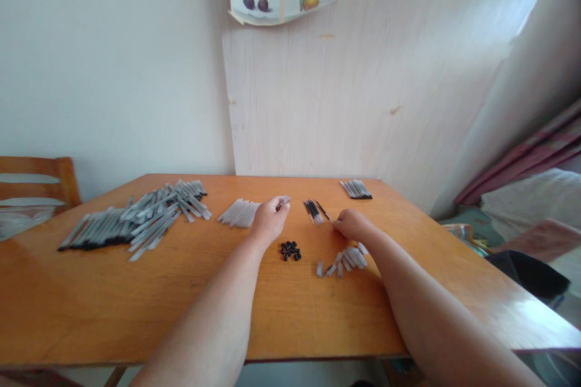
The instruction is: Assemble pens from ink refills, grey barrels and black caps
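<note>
My left hand [271, 219] is closed above the table, just right of a row of clear pen barrels [238, 213]. A small pale bit shows at its fingertips, too little to name. My right hand [353, 224] pinches the near end of a thin dark pen refill [324, 210], which slants away to the left. Beside that refill lies a small row of other refills [313, 211] with dark middles. Between my forearms sits a cluster of short black plugs [290, 250]. Clear pen caps [349, 260] lie in a loose heap by my right forearm.
A large pile of clear pens with black ends [154, 211] covers the table's left part. Another small row of them [356, 188] lies at the far right. The wooden table [204, 302] meets the wall behind. A wooden chair [36, 178] stands left, a black bin [529, 275] right.
</note>
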Available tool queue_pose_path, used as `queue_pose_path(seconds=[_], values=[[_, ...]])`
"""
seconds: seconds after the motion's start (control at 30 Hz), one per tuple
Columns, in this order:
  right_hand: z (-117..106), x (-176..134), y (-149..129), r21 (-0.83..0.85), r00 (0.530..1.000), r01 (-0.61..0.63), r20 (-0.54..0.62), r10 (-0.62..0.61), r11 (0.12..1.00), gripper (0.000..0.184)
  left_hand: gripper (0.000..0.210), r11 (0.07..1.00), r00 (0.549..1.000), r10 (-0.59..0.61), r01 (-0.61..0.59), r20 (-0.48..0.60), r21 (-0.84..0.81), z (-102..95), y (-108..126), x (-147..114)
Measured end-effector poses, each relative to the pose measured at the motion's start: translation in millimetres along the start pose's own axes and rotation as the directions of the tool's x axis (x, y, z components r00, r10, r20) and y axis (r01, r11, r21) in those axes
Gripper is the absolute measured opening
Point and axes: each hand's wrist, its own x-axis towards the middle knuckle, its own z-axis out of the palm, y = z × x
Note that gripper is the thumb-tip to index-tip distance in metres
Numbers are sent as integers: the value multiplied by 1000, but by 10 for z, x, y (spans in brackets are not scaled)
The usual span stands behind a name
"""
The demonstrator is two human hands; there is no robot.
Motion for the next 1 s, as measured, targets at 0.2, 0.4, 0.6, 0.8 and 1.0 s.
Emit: queue_pose_path(seconds=[0.2, 0.4, 0.6, 0.8, 1.0], values=[[-18, -15, 42, 24, 1000, 1, -12, 0, 1000, 32, 33, 996, 1000, -4, 5, -9, 93, -29, 48, -4], [28, 15, 6, 68, 1000, -18, -11, 19, 998, 25, 28, 979, 994, 85, -71, -62, 192, -55, 70, -7], [29, 42, 31, 135, 999, -16, -38, 22, 991, 19, 26, 969, 990, 125, -107, -71, 224, -63, 78, -4], [-113, -60, 55, 313, 997, 44, -76, -21, 949, 21, 22, 983, 994, 88, -75, -68, 170, -39, 55, 11], [-272, -303, -50, 839, 980, 197, -177, -87, 508, 13, 22, 977, 990, 138, -137, 8, 164, -11, 68, -23]])
